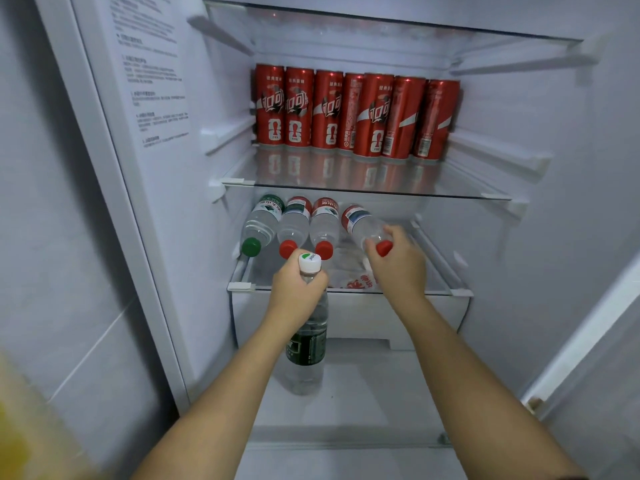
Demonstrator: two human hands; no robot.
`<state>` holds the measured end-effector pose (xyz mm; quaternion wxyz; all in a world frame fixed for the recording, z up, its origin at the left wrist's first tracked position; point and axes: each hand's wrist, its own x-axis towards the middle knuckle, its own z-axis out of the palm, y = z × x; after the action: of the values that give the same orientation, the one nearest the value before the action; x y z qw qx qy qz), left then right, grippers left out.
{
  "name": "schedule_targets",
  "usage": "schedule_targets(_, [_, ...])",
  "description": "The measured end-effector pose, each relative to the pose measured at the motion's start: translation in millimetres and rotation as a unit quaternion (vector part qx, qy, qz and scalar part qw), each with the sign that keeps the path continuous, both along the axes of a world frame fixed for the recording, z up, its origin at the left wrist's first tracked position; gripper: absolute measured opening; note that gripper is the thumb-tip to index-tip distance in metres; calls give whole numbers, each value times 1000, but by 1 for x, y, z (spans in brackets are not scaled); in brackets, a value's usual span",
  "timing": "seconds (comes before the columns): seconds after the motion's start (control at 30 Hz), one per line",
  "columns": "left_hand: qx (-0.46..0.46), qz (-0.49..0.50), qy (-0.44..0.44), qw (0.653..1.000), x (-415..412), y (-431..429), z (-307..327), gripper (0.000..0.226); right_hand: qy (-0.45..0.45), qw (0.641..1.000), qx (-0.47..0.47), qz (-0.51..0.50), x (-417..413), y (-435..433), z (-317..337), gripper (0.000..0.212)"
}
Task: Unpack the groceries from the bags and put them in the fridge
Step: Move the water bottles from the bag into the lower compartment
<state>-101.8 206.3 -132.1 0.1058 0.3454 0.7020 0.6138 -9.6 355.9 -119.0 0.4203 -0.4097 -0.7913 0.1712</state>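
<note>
The fridge stands open in front of me. My left hand [297, 287] grips the neck of an upright water bottle with a white cap and dark green label [307, 344], held just in front of the lower shelf. My right hand [398, 261] grips the neck of a red-capped water bottle [363, 227] lying on the lower glass shelf [460, 292]. Three more bottles lie to its left, one green-capped [260, 226] and two red-capped [294, 225] [324, 225]. Several red cola cans [353, 114] stand in a row on the shelf above.
A white drawer front [367, 317] sits under the lower shelf, with a plastic bag with red print [353, 282] visible through the glass. A fridge wall with a printed label [152, 81] is on the left. A blurred yellow thing [20, 427] is at the bottom left.
</note>
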Motion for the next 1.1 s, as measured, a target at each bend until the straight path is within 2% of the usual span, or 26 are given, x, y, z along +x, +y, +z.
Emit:
schedule_targets(0.1, [4, 1, 1, 1000, -1, 2, -1, 18, -98, 995, -5, -14, -20, 7, 1, 57])
schedule_targets(0.17, [3, 2, 3, 1000, -1, 2, -1, 19, -132, 991, -27, 0, -29, 8, 2, 60])
schedule_targets(0.47, [2, 3, 12, 1000, 0, 1, -3, 15, -152, 985, -72, 44, -36, 11, 4, 60])
schedule_targets(0.6, [7, 3, 19, 1000, 1, -2, -4, 16, -205, 970, -100, 80, -23, 11, 17, 62])
schedule_targets(0.73, [15, -11, 24, 1000, 8, -12, -12, 20, -92, 987, -81, 106, -10, -18, 36, 48])
schedule_targets(0.87, [41, 6, -2, 999, 18, -22, -24, 33, -90, 960, -76, 255, -10, -58, 48, 30])
schedule_targets(0.97, [51, 4, -38, 998, 22, -28, -34, 47, -163, 938, -58, 299, -12, -77, 58, 41])
schedule_targets(1.03, [49, -3, -57, 997, 22, -31, -38, 49, -266, 921, 5, 283, -14, -85, 60, 43])
schedule_targets(1.1, [30, -16, -65, 997, 22, -33, -45, 49, -323, 911, 43, 252, -17, -88, 56, 37])
